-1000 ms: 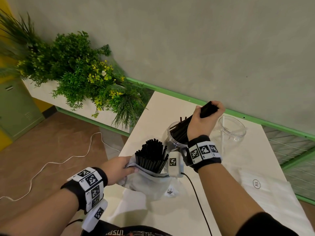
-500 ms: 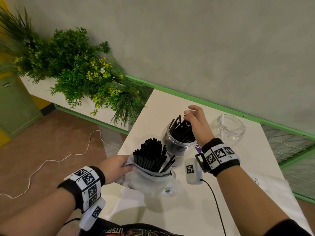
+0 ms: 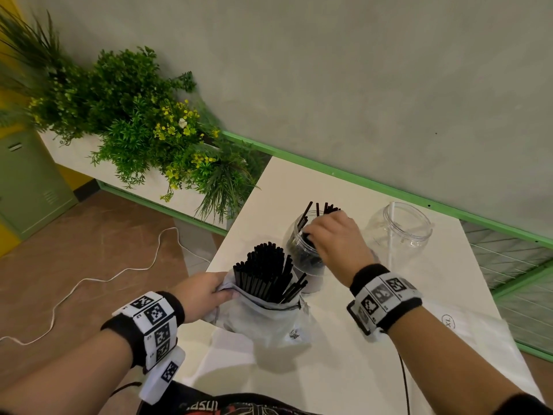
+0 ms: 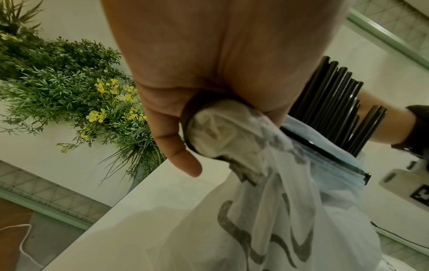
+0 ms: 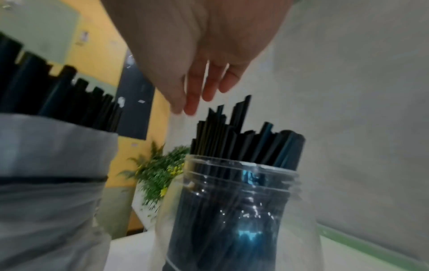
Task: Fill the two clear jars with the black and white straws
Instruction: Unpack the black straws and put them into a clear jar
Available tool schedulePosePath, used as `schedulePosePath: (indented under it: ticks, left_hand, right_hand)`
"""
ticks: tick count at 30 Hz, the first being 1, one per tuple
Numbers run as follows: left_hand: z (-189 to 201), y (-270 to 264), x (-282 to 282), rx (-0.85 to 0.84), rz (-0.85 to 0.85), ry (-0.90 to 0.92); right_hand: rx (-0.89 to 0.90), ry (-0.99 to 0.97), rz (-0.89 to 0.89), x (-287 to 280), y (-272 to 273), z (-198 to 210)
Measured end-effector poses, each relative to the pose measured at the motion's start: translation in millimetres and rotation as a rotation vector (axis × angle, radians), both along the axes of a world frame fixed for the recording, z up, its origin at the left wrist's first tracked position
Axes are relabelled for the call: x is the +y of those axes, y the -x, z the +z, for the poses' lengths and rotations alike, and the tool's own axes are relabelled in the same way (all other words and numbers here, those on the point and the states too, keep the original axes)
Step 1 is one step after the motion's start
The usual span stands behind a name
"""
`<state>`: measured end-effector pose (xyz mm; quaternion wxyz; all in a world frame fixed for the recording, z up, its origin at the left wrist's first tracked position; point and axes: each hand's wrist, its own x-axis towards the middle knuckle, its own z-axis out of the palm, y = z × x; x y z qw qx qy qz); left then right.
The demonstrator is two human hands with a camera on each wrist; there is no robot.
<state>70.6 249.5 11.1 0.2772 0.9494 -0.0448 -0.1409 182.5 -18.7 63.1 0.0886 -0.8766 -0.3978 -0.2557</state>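
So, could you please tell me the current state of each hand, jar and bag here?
Left hand: grips the bag's rim.
Right hand: fingers straight above the straws, holding nothing.
Near clear plastic jar: upright, holding black straws.
Far clear jar: open, no black straws.
White plastic bag: open, black straws inside.

Clear round plastic jar with threaded neck [image 3: 302,250] stands upright on the white table [image 3: 344,354], mid-table, partly packed with thin black plastic straws [image 5: 246,139]; their tips stick out above the rim, uneven heights, a few leaning left. Second clear plastic jar [image 3: 399,226] sits to its right, slightly farther back, upright, holding one white straw as far as I can tell. Remaining bundle of black straws [image 3: 263,271] stands upright in a translucent white plastic bag [image 3: 260,322], just near-left of the first jar, tops fanned out above the bag mouth.
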Motion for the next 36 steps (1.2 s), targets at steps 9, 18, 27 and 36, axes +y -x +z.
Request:
schedulePosePath:
  ticks: [9,18,27,36]
  left_hand:
    - [7.5,1.3,-4.0,-0.008,-0.012,0.032]
    - [7.0,-0.2,-4.2,-0.002,0.003,0.021]
    - [6.5,-1.6,-6.9,0.015,0.016,0.024]
    - [5.0,-0.9,-6.3,0.017,0.038,0.026]
  right_hand:
    - [0.089,0.287,-0.136,11.8,-24.9,10.3]
    - [0.199,-0.153,-0.140,-31.8,-2.0,21.2]
    - [0.142,-0.176,-0.243,-49.8,6.3,-11.7]
    - [0.099,-0.330,-0.238,-57.0,8.1,-12.9]
